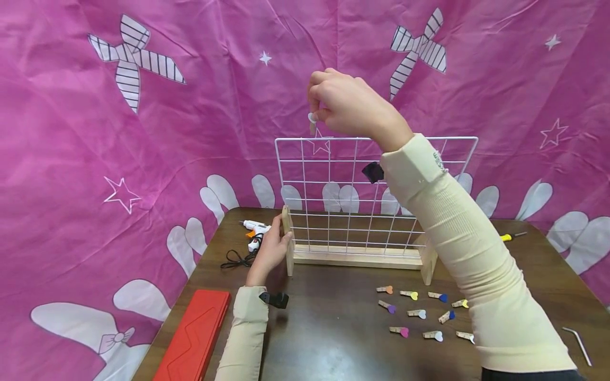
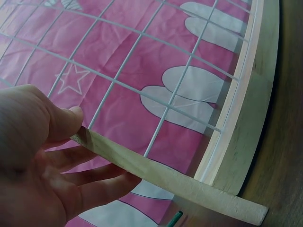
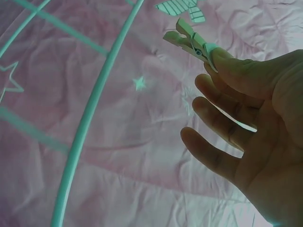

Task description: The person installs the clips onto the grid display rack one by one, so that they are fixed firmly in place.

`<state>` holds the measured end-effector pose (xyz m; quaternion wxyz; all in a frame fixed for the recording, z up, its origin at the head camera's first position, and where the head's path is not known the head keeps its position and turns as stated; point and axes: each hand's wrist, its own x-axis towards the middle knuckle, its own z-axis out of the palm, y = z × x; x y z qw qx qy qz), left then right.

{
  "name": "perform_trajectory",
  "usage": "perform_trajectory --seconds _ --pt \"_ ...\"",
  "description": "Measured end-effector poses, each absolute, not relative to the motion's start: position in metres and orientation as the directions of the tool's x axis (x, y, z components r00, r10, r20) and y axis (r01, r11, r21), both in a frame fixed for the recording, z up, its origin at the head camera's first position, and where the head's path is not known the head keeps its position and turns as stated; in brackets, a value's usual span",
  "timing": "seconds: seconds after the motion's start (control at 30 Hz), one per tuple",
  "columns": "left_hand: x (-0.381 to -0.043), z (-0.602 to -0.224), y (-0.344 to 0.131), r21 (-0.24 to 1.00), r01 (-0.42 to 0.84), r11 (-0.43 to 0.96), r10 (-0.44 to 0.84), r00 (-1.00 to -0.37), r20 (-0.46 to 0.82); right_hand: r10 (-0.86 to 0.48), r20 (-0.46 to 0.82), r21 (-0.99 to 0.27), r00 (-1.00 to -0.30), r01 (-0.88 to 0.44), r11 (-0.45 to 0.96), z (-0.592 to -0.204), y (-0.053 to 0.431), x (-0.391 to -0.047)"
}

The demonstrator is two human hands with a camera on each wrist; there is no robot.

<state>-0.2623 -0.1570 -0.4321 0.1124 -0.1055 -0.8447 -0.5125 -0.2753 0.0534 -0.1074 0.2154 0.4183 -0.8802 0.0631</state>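
Note:
A white wire grid panel (image 1: 329, 191) stands upright in a wooden base (image 1: 357, 258) on the table. My left hand (image 1: 272, 248) grips the wooden side post (image 1: 287, 238) at the grid's left end, thumb on the near side and fingers behind, as the left wrist view shows. Above the grid's top edge, toward its left, my right hand (image 1: 350, 103) pinches a small wooden clothespin (image 3: 191, 42) with a white heart (image 1: 312, 118) on it. The clothespin's jaws point away from the fingertips and stand apart from the wire.
Several heart clothespins (image 1: 416, 314) lie in rows at the table's right middle. A red box (image 1: 193, 336) sits at front left, a white glue gun (image 1: 257, 227) with cord behind the left hand. A hex key (image 1: 577, 346) and a yellow screwdriver (image 1: 512, 236) lie at right.

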Motion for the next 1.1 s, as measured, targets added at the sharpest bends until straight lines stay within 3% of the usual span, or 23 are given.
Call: perform_trajectory --seconds 0.43,1.1 --pt "-0.262 -0.435 -0.158 0.832 0.306 0.463 0.061 -0.947 0.315 -0.736 0.401 0.078 -0.545 -0.781 0.620 -0.117 0.015 -0.287" --pt "-0.261 -0.432 -0.157 0.789 0.357 0.500 0.092 -0.928 0.362 -0.743 0.389 0.147 -0.544 -0.760 0.633 -0.125 -0.007 -0.296"
